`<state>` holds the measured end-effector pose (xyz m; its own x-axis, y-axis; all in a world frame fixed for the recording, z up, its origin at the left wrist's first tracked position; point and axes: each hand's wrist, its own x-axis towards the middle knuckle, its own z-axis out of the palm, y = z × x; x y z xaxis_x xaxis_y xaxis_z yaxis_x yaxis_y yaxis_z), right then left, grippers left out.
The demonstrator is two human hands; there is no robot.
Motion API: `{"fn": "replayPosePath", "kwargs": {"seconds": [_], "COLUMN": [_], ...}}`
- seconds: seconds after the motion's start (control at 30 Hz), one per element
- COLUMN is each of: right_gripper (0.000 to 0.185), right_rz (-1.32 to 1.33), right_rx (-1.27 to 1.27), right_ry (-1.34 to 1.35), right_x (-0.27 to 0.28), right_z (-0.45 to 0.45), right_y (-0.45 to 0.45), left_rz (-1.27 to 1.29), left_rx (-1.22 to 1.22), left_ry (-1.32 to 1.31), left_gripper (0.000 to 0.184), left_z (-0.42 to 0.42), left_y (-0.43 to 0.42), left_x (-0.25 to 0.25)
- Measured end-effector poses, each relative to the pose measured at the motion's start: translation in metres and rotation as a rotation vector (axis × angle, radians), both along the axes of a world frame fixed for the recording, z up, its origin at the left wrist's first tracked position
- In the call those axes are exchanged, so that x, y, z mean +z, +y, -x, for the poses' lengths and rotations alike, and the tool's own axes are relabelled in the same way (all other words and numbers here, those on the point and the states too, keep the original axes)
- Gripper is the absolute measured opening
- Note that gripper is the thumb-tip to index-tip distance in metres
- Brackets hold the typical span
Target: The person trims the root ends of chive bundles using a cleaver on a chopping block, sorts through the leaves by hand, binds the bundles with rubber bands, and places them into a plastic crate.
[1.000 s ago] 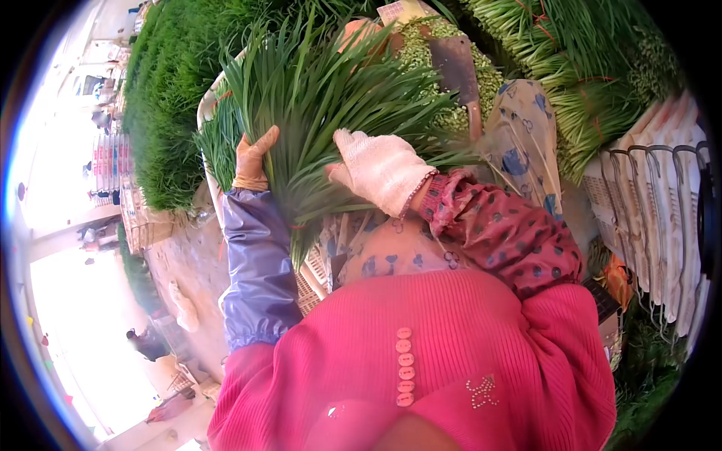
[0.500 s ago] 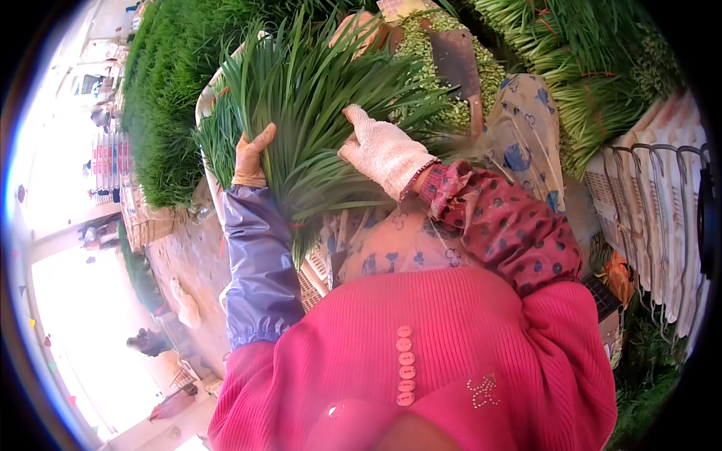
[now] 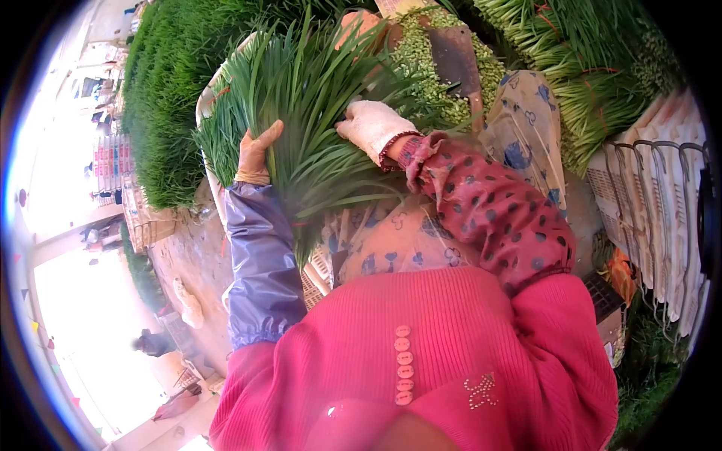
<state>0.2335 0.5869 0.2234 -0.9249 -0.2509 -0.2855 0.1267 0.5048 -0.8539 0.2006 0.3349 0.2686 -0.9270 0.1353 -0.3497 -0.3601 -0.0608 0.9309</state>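
A big loose bunch of garlic chives (image 3: 301, 150), long flat green leaves, spreads in front of me above my lap. My left hand (image 3: 256, 154), in a thin tan glove, is closed round the bunch's left side. Its thumb lies over the leaves and its other fingers are mostly hidden. On the right side of the bunch, my right hand (image 3: 374, 129) wears a white knitted glove and bends its fingers onto the leaves. Their tips are partly hidden among the chives. Beyond it, a broad-bladed knife (image 3: 455, 62) rests on a heap of short cut green pieces (image 3: 414, 49).
Piled greens (image 3: 162, 98) rise at the left. Tied bundles with pale stems (image 3: 571, 98) lie at the upper right. White plastic crates (image 3: 647, 203) stand at the right. A patterned clear plastic cover (image 3: 406, 237) lies over my lap.
My right hand has drawn back slightly, its fingers now more bent, and the leaves under it have shifted. My left hand stays nearly in place on the chives.
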Motion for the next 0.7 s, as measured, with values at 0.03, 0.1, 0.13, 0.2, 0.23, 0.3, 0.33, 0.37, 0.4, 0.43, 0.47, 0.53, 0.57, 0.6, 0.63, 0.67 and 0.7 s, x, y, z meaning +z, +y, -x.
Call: {"fn": "replayPosePath", "kwargs": {"seconds": [0.03, 0.1, 0.13, 0.2, 0.23, 0.3, 0.33, 0.37, 0.4, 0.43, 0.47, 0.53, 0.57, 0.6, 0.63, 0.67, 0.7], "right_gripper": [0.048, 0.051, 0.055, 0.057, 0.056, 0.055, 0.053, 0.052, 0.052, 0.049, 0.047, 0.042, 0.042, 0.041, 0.038, 0.038, 0.037], "right_rz": [0.018, 0.003, -0.014, -0.067, -0.067, -0.066, 0.034, 0.134, 0.133, 0.197, 0.261, 0.224, 0.394, 0.564, 0.652, 0.652, 0.635], "right_rx": [-0.011, -0.089, -0.167, -0.160, -0.161, -0.162, -0.146, -0.130, -0.133, -0.104, -0.075, -0.105, -0.120, -0.132, -0.192, -0.193, -0.166], "right_ry": [-0.037, -0.025, -0.014, -0.034, -0.051, -0.066, -0.025, 0.017, 0.016, -0.010, -0.036, 0.006, -0.107, -0.217, -0.215, -0.206, -0.237], "right_x": [-0.003, -0.006, -0.005, -0.004, -0.004, -0.004, -0.005, -0.005, -0.010, -0.018, -0.024, -0.026, -0.028, -0.029, -0.031, -0.032, -0.031], "right_z": [0.001, -0.003, -0.005, -0.003, -0.003, -0.003, -0.004, -0.005, -0.003, 0.001, 0.003, 0.002, 0.002, 0.004, 0.003, 0.005, 0.004], "right_y": [-0.001, -0.007, -0.008, -0.008, -0.008, -0.006, -0.002, 0.001, 0.002, 0.001, 0.001, 0.002, 0.004, 0.005, 0.003, 0.002, 0.002], "left_rz": [0.038, 0.053, 0.068, 0.056, 0.044, 0.062, 0.080, 0.080, 0.078, 0.076, 0.076, 0.085, 0.085, 0.098, 0.111, 0.110, 0.141], "left_rx": [0.010, -0.001, -0.013, 0.005, 0.022, 0.030, 0.036, 0.034, 0.031, 0.029, 0.026, 0.032, 0.031, 0.039, 0.045, 0.042, 0.041], "left_ry": [0.001, 0.017, 0.032, 0.005, -0.016, -0.010, -0.002, -0.003, -0.004, -0.006, -0.005, 0.005, 0.008, 0.017, 0.028, 0.036, 0.040], "left_gripper": [0.039, 0.041, 0.043, 0.040, 0.038, 0.038, 0.039, 0.039, 0.039, 0.039, 0.039, 0.039, 0.039, 0.038, 0.038, 0.038, 0.037], "left_z": [0.002, 0.003, 0.003, 0.001, 0.001, 0.004, 0.005, 0.006, 0.005, 0.004, 0.002, -0.005, -0.009, -0.013, -0.015, -0.016, -0.017], "left_y": [-0.002, -0.003, -0.002, 0.001, 0.003, 0.000, -0.002, -0.003, -0.002, -0.001, 0.000, 0.009, 0.013, 0.017, 0.020, 0.020, 0.021], "left_x": [-0.002, -0.006, -0.007, -0.005, -0.003, -0.007, -0.009, -0.011, -0.010, -0.009, -0.008, -0.001, 0.002, 0.005, 0.007, 0.007, 0.007]}}
